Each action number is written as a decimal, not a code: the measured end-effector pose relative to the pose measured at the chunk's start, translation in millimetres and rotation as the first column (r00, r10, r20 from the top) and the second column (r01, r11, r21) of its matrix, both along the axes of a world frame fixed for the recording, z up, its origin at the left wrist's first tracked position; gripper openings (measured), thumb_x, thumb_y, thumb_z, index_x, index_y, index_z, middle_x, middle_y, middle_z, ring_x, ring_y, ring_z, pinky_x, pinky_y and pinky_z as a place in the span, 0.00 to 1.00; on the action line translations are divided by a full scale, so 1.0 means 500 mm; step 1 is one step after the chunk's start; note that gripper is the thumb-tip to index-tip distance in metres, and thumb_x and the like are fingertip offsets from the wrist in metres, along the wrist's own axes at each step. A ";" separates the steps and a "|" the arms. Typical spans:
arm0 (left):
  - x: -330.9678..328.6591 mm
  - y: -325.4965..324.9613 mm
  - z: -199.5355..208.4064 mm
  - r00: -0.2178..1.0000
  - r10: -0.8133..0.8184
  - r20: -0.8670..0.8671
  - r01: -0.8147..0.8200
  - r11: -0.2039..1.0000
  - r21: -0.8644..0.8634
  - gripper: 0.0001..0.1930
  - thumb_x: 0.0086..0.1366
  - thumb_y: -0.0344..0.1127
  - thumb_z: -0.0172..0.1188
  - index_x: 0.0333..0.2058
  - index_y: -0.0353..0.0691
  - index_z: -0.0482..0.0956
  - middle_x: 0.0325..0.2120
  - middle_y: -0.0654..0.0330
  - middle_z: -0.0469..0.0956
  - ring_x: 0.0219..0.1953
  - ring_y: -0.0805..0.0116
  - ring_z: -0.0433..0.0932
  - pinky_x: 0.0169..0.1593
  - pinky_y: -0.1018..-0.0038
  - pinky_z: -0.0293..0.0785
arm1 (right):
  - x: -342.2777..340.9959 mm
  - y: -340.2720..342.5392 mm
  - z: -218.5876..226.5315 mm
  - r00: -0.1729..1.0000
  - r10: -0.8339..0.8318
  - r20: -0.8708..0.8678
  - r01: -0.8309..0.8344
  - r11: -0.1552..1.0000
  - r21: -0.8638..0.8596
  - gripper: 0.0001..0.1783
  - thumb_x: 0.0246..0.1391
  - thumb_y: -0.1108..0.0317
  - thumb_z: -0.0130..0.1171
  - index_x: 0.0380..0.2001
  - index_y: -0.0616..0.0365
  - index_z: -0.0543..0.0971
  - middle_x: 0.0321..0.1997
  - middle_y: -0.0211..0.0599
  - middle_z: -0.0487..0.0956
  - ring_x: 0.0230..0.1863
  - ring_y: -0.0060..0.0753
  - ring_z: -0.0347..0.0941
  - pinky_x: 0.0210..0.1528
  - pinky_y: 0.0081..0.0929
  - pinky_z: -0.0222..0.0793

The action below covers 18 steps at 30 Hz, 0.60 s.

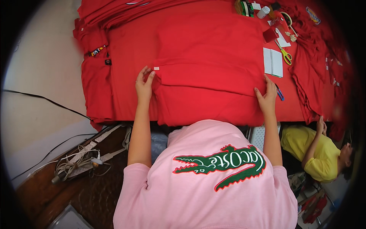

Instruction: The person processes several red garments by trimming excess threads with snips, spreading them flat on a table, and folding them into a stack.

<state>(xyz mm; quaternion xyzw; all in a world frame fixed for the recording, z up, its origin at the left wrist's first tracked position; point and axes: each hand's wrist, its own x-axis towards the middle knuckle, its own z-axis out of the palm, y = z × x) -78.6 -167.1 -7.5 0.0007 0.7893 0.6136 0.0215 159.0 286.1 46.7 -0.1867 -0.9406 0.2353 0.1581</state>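
A wide piece of red cloth [213, 76] lies in front of me on a red-covered table, with a folded-looking edge running across its near part. My left hand [144, 84] is at the cloth's left edge, beside a small white tag [156, 68]; its thumb and fingers are apart. On the opposite edge rests my right hand [268, 95], thumb over the cloth and fingers stretched along its side. Neither hand shows anything gripped in it. Just right of that hand lies a blue pen [279, 92].
Right of the cloth are a spiral notebook [273, 62], yellow-handled scissors [286, 56] and a white bottle [263, 12]. Red garments [97, 76] are stacked at the left, with more [310, 76] at the right. A person in yellow [316, 152] works there. Cables [78, 162] lie lower left.
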 end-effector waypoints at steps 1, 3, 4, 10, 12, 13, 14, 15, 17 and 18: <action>-0.008 0.011 0.004 1.000 -0.018 0.007 0.018 1.000 0.005 0.23 0.66 0.36 0.68 0.56 0.32 0.77 0.48 0.55 0.80 0.53 0.68 0.76 0.58 0.72 0.71 | 0.004 0.022 0.005 0.997 -0.027 0.067 0.030 0.998 -0.054 0.30 0.51 0.68 0.70 0.59 0.53 0.76 0.53 0.38 0.77 0.57 0.45 0.71 0.64 0.44 0.61; -0.021 0.029 0.016 0.998 -0.053 0.020 0.053 0.999 0.015 0.20 0.64 0.34 0.70 0.52 0.30 0.80 0.42 0.59 0.81 0.47 0.72 0.77 0.54 0.75 0.72 | 0.005 0.051 -0.001 0.994 0.047 0.095 -0.043 0.998 -0.043 0.30 0.44 0.72 0.73 0.54 0.52 0.79 0.44 0.36 0.77 0.45 0.38 0.71 0.52 0.38 0.66; -0.024 0.044 0.044 0.997 -0.078 0.021 0.079 0.997 -0.019 0.17 0.63 0.32 0.71 0.47 0.30 0.81 0.39 0.60 0.80 0.44 0.73 0.76 0.52 0.76 0.71 | 0.011 0.064 0.005 0.989 0.063 0.130 -0.058 0.998 -0.039 0.30 0.43 0.74 0.73 0.54 0.52 0.80 0.45 0.36 0.77 0.42 0.36 0.72 0.48 0.35 0.68; 0.032 -0.032 0.195 0.858 -0.482 0.175 0.460 0.875 0.152 0.08 0.61 0.20 0.67 0.38 0.31 0.79 0.37 0.65 0.75 0.44 0.76 0.76 0.54 0.78 0.71 | 0.049 0.052 0.052 0.994 -0.045 0.096 0.070 0.956 -0.285 0.30 0.44 0.74 0.72 0.54 0.53 0.80 0.40 0.39 0.79 0.38 0.31 0.73 0.43 0.29 0.72; 0.063 -0.036 0.241 0.826 -0.521 0.217 0.489 0.852 0.187 0.08 0.61 0.19 0.65 0.38 0.33 0.79 0.35 0.67 0.76 0.41 0.78 0.77 0.51 0.80 0.73 | 0.061 0.058 0.033 0.979 -0.061 0.195 0.137 0.903 -0.408 0.27 0.48 0.74 0.71 0.55 0.54 0.81 0.41 0.39 0.81 0.38 0.29 0.74 0.43 0.27 0.72; 0.078 -0.033 0.263 0.825 -0.515 0.233 0.479 0.855 0.197 0.08 0.61 0.20 0.66 0.38 0.34 0.79 0.34 0.68 0.76 0.40 0.79 0.77 0.50 0.80 0.73 | 0.066 0.062 0.028 0.978 -0.086 0.191 0.163 0.885 -0.435 0.26 0.50 0.74 0.69 0.55 0.54 0.80 0.43 0.39 0.82 0.37 0.28 0.75 0.43 0.26 0.72; 0.088 -0.032 0.280 0.823 -0.511 0.249 0.471 0.858 0.205 0.08 0.61 0.20 0.66 0.38 0.34 0.79 0.34 0.69 0.76 0.39 0.79 0.77 0.49 0.81 0.73 | 0.071 0.066 0.020 0.976 -0.112 0.188 0.189 0.865 -0.465 0.24 0.52 0.73 0.68 0.55 0.55 0.80 0.45 0.38 0.82 0.37 0.28 0.75 0.44 0.26 0.72; 0.099 -0.034 0.289 0.820 -0.507 0.265 0.464 0.860 0.212 0.08 0.61 0.21 0.66 0.38 0.35 0.79 0.33 0.70 0.77 0.38 0.80 0.77 0.47 0.82 0.73 | 0.082 0.072 0.014 0.973 -0.139 0.184 0.214 0.843 -0.494 0.23 0.54 0.73 0.66 0.55 0.55 0.80 0.47 0.38 0.83 0.36 0.28 0.76 0.44 0.25 0.73; 0.117 -0.069 0.295 0.764 -0.553 0.333 0.557 0.825 0.091 0.08 0.61 0.23 0.67 0.38 0.36 0.79 0.32 0.71 0.77 0.38 0.81 0.77 0.44 0.84 0.71 | 0.101 0.081 0.024 0.994 -0.091 0.055 0.106 0.883 -0.458 0.15 0.58 0.73 0.63 0.50 0.57 0.83 0.41 0.35 0.86 0.34 0.24 0.77 0.41 0.23 0.73; 0.134 -0.082 0.303 0.722 -0.579 0.379 0.602 0.796 0.067 0.08 0.61 0.24 0.67 0.38 0.36 0.79 0.32 0.71 0.79 0.38 0.82 0.78 0.43 0.85 0.70 | 0.122 0.084 0.046 0.995 -0.062 0.082 0.090 0.908 -0.409 0.14 0.59 0.74 0.62 0.48 0.57 0.84 0.39 0.34 0.86 0.34 0.23 0.77 0.41 0.22 0.72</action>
